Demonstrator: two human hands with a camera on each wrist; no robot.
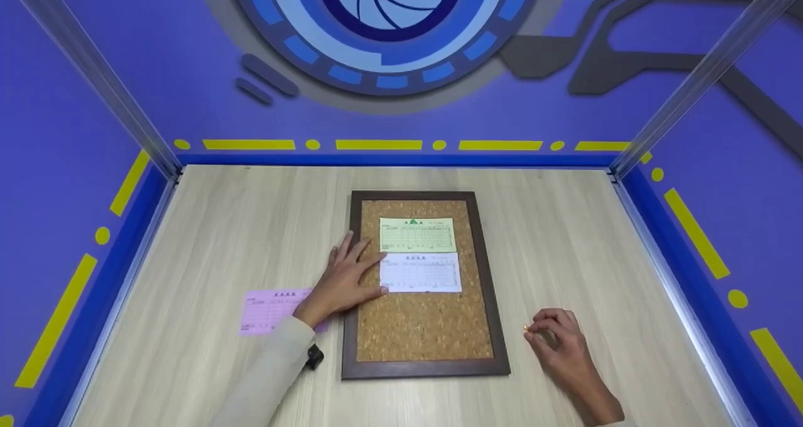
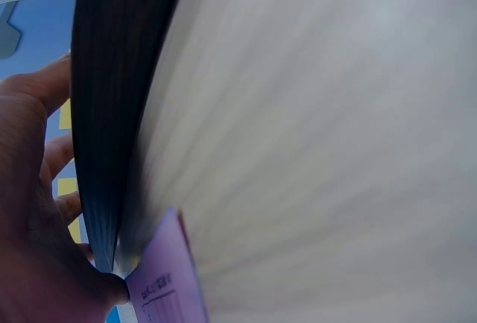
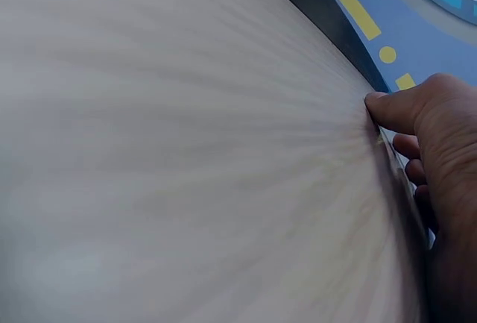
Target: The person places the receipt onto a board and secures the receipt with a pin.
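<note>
Right hand [image 1: 561, 342] fingers pinch tiny pin [image 1: 526, 328]; left hand [image 1: 348, 279] flat on cork board [image 1: 423, 326], wooden table [image 1: 564, 239], purple walls [image 1: 75, 132]

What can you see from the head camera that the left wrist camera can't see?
Only the head view shows the cork board, the green slip and white slip on it, and the right hand pinching something tiny and yellowish. Only the left wrist view shows the board's dark frame edge close up. Both show the left hand, the pink slip and the wooden table.
</note>
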